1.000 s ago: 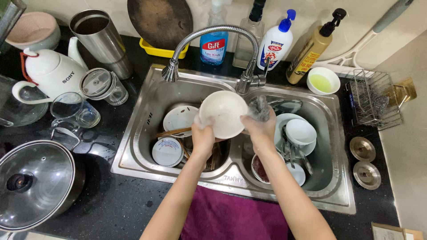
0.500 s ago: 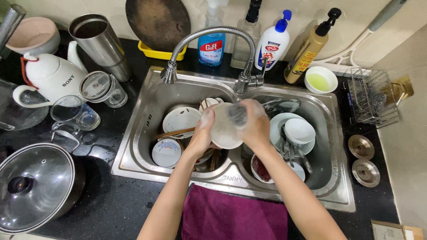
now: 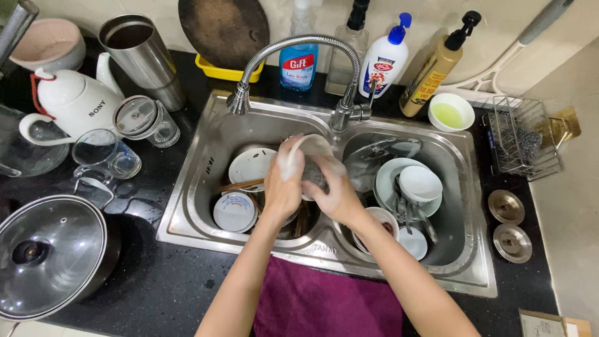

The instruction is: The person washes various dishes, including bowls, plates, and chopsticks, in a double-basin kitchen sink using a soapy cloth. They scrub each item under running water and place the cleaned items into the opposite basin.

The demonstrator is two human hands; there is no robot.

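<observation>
Bowl (image 3: pixel 307 150) tipped on edge above sink (image 3: pixel 206 156), gripped by left hand (image 3: pixel 282 187); right hand (image 3: pixel 334 187) alongside, closed on scrubber (image 3: pixel 315 175) inside.

Bare forearms, maroon garment (image 3: pixel 327 306), soapy hands.

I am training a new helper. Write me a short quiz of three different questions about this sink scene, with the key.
1. True or false: the left hand holds a white bowl over the sink.
2. What does the right hand press into the bowl?
A. a scrubber
B. a spoon
C. a towel
3. Fill in: the small bowl behind the sink holds ____ liquid.

Key: 1 true; 2 A; 3 green.
</observation>
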